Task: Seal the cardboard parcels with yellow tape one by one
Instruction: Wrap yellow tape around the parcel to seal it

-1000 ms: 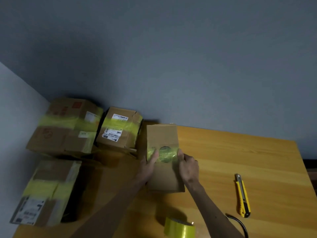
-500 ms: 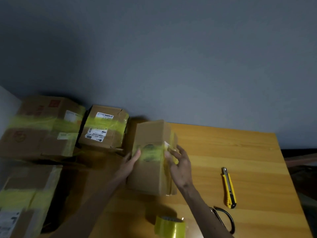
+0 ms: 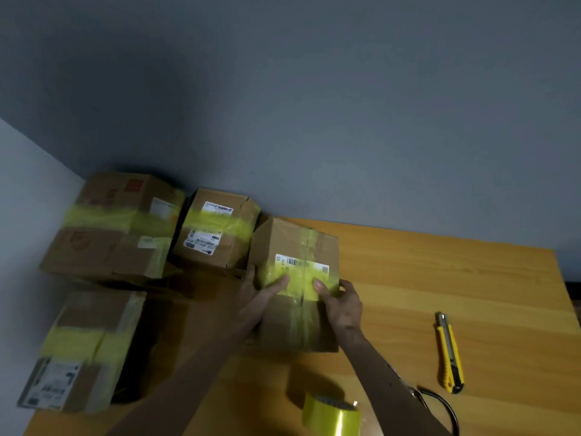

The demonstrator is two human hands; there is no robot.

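Both hands have a grip on one cardboard parcel (image 3: pixel 294 284) that stands on the wooden desk (image 3: pixel 440 287): the left hand (image 3: pixel 259 297) clasps its left side with the thumb laid across the front, and the right hand (image 3: pixel 341 305) clasps its right side, thumb pressed onto the front as well. Each thumb rests on a band of yellow tape (image 3: pixel 298 276) that runs across the parcel's face, over a white barcode label (image 3: pixel 297 262). A clearer strip of tape runs down the middle of the parcel.

Near the parcel, toward the person, a roll of yellow tape (image 3: pixel 331 416) stands on the desk, apart from the hands. Well to the right of the parcel lies a yellow utility knife (image 3: pixel 449 352), and a black loop, perhaps a scissors handle (image 3: pixel 440 404), shows beside the right forearm. To the left of the parcel sit three more taped boxes: a small one (image 3: pixel 215 229) just beside it, a large one (image 3: pixel 116 226) further left, and another (image 3: pixel 81 350) nearer the person.
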